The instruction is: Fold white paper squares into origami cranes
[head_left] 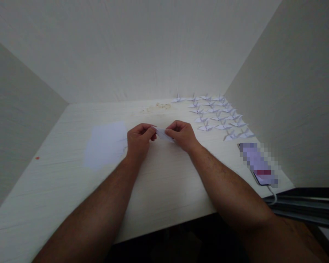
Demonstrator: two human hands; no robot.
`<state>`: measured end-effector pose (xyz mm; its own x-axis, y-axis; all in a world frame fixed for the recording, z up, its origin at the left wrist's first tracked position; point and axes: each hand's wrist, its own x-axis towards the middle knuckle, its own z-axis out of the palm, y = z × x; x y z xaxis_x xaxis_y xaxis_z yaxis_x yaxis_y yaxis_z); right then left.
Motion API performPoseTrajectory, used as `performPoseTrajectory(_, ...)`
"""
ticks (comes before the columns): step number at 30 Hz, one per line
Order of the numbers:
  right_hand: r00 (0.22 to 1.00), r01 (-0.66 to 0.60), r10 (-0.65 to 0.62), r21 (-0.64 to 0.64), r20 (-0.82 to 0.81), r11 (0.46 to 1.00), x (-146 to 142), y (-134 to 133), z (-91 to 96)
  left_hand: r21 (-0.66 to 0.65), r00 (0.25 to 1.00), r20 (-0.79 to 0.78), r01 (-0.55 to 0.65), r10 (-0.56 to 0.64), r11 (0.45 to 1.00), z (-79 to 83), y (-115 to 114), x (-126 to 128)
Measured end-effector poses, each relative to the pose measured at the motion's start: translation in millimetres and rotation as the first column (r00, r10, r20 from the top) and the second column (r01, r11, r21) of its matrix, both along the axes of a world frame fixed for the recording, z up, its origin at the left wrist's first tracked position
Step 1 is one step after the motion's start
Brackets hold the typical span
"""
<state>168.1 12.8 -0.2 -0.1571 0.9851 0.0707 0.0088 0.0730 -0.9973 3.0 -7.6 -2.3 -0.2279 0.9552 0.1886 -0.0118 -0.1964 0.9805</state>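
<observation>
Between my two hands is a small piece of folded white paper (pixel 163 134), held a little above the table. My left hand (pixel 140 138) pinches its left end between thumb and fingers. At the other end, my right hand (pixel 182 134) grips the paper with the thumb on top. My fingers cover both ends, so the exact fold cannot be made out. Left of my left hand lies a stack of white paper sheets (pixel 105 144). Beyond my right hand stand several folded white paper cranes (pixel 205 126) in rows.
A phone (pixel 259 164) with a blurred-out screen lies at the right, with a white cable (pixel 274 195) running off the table edge. A small orange-red bit (pixel 37 158) lies at the far left. Brownish stains (pixel 163 106) mark the back of the table (pixel 164 197). Walls enclose the back and sides.
</observation>
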Motion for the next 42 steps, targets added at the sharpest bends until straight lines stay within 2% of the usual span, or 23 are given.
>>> performPoseTrajectory(8,0.999,0.026,-0.026,0.025,0.023,0.999,-0.5,1.6,-1.8,-0.02,0.988,0.104,0.115,-0.112,0.993,-1.3,1.1,-1.3)
performPoseTrajectory(10,0.999,0.04,-0.04,0.027,0.023,0.999,-0.9,1.3,-1.3,-0.03,0.989,0.075,0.133,-0.13,0.991,0.1,-0.1,0.0)
performPoseTrajectory(15,0.998,0.015,-0.019,0.068,0.054,0.998,-1.2,0.8,-3.5,-0.055,0.99,-0.102,0.091,-0.096,0.994,4.4,-3.4,3.1)
performPoseTrajectory(26,0.997,-0.082,0.081,0.051,0.02,0.995,-1.0,0.9,-8.1,-0.06,0.997,-0.043,0.058,-0.06,0.997,-1.9,1.9,0.0)
performPoseTrajectory(31,0.996,-0.088,0.088,0.009,0.019,0.996,-3.2,-1.2,-5.4,-0.029,0.997,-0.067,0.028,-0.03,0.999,-5.0,3.9,-1.3)
performPoseTrajectory(34,0.991,-0.113,0.114,-0.017,0.067,0.993,-3.8,-3.2,-3.7,0.013,1.0,-0.011,-0.007,0.007,1.0,-8.2,6.1,-2.1)
performPoseTrajectory(38,0.984,-0.105,0.101,0.017,0.148,0.994,-3.6,-4.5,-2.2,0.029,0.997,0.059,0.057,-0.059,0.998,-9.2,6.3,-2.1)
performPoseTrajectory(40,0.983,-0.086,0.08,0.031,0.164,0.996,-3.4,-4.7,-1.9,0.008,0.996,0.015,0.093,-0.093,0.996,-7.4,4.7,-1.6)
performPoseTrajectory(42,0.983,-0.079,0.072,0.036,0.171,0.996,-3.5,-5.1,-1.7,-0.023,0.996,-0.035,0.077,-0.078,0.997,-5.8,3.4,-1.5)
